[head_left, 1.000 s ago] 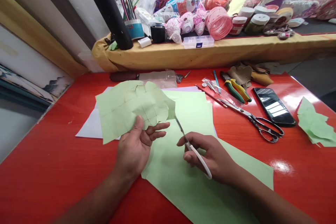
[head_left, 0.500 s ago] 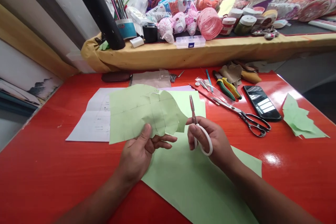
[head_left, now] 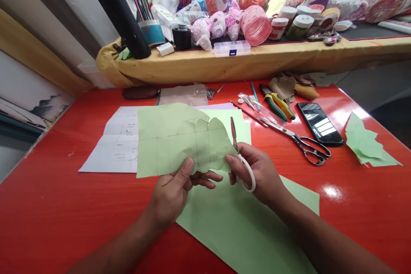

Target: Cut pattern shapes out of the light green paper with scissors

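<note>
A piece of light green paper (head_left: 167, 141) with pencil lines and scalloped cuts toward its right end is held up above the table. My left hand (head_left: 175, 188) pinches its lower edge, thumb on the front and fingers behind. In my right hand (head_left: 257, 171) are small scissors (head_left: 246, 171) with white handles, blades pointing up and looking closed. The right thumb and fingers also touch the paper's right tip. Beneath both hands lies a larger green sheet (head_left: 257, 227). White paper with pencil drawing (head_left: 109, 150) lies behind the held piece on the left.
On the red table (head_left: 80, 214), large metal shears (head_left: 298, 139), a phone (head_left: 320, 124) and pliers (head_left: 278, 105) lie at the right. Green paper scraps (head_left: 367, 143) sit farther right. Along the back, a cloth-covered ledge (head_left: 192, 66) carries jars, a black flask (head_left: 117, 13) and craft items.
The held paper has turned flatter toward me and shifted slightly right, showing more of its lines. My right hand has come onto its right tip, the scissors still in it.
</note>
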Available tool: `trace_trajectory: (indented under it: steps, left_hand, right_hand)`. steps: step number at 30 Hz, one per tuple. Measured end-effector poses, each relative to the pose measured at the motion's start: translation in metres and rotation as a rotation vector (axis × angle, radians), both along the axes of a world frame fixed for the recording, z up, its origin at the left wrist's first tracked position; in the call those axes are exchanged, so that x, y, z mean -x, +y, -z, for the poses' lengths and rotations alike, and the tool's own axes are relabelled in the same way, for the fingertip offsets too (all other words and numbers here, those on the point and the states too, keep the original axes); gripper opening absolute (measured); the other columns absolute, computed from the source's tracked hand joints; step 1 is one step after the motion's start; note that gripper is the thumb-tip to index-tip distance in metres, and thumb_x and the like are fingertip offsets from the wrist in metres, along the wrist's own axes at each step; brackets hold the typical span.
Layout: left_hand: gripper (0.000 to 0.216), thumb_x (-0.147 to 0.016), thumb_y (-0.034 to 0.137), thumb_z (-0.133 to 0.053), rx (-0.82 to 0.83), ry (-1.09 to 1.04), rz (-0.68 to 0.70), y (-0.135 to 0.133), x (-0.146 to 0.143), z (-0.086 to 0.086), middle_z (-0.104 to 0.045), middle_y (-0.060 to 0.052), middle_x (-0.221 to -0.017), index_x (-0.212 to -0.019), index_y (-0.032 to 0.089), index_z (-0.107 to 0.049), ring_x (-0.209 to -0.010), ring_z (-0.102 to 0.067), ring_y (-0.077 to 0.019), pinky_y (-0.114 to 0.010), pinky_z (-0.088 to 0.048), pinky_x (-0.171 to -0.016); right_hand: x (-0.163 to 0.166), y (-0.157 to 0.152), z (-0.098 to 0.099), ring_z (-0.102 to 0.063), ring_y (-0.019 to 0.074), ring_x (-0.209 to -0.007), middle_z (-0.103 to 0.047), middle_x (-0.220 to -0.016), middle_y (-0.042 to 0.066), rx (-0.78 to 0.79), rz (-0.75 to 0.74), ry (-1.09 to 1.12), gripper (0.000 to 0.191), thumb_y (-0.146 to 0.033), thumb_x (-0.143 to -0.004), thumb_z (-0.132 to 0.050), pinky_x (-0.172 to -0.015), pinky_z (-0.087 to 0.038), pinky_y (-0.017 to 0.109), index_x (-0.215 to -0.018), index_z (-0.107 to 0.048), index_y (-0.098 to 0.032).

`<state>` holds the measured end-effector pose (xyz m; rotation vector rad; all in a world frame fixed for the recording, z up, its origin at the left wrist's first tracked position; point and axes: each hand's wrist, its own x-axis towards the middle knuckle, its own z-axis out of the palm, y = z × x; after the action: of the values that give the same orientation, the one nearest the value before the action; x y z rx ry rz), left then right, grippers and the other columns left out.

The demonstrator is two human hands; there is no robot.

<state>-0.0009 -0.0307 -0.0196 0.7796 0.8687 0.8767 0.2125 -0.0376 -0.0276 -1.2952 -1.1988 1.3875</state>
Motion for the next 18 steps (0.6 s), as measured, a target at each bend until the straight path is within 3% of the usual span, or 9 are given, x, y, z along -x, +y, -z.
trace_trajectory:
  steps: [4,9,13,18]
  left_hand:
    - [0.048,-0.091,0.064,-0.079,-0.042,0.042,0.005,0.000,0.001,0.000,-0.086,-0.013,-0.091,-0.099,0.018,-0.088,-0.083,-0.079,-0.0292,-0.037,-0.061,-0.074]
    - [0.053,-0.096,0.066,-0.071,-0.116,0.176,0.101,-0.002,0.001,0.008,-0.078,-0.011,-0.073,-0.074,0.019,-0.081,-0.068,-0.066,-0.0230,-0.035,-0.053,-0.070]
    - [0.049,-0.100,0.057,-0.069,-0.140,0.281,0.057,-0.005,-0.001,0.015,-0.067,-0.004,-0.062,-0.066,0.023,-0.074,-0.063,-0.059,-0.0206,-0.034,-0.048,-0.066]
    - [0.054,-0.094,0.062,-0.075,-0.101,0.527,0.003,-0.006,-0.001,0.013,-0.064,-0.003,-0.061,-0.055,0.025,-0.068,-0.063,-0.057,-0.0209,-0.034,-0.046,-0.065]
  right_hand:
    - [0.001,-0.001,-0.002,-0.059,0.0153,-0.053,-0.064,-0.059,-0.002,-0.003,0.003,-0.010,0.041,-0.060,-0.093,-0.076,-0.050,-0.047,0.026,-0.086,-0.064,-0.022]
    - [0.003,-0.003,-0.005,-0.055,0.0144,-0.054,-0.061,-0.060,-0.003,-0.071,0.004,-0.050,0.030,-0.049,-0.094,-0.076,-0.049,-0.043,0.025,-0.085,-0.066,-0.022]
    - [0.005,-0.005,-0.007,-0.055,0.0147,-0.057,-0.060,-0.062,-0.003,-0.127,-0.027,-0.111,0.021,-0.037,-0.095,-0.072,-0.053,-0.044,0.026,-0.082,-0.066,-0.022]
    - [0.007,-0.005,-0.005,-0.056,0.0151,-0.056,-0.061,-0.062,-0.003,-0.105,-0.039,-0.099,0.024,-0.039,-0.095,-0.075,-0.051,-0.044,0.026,-0.081,-0.064,-0.022]
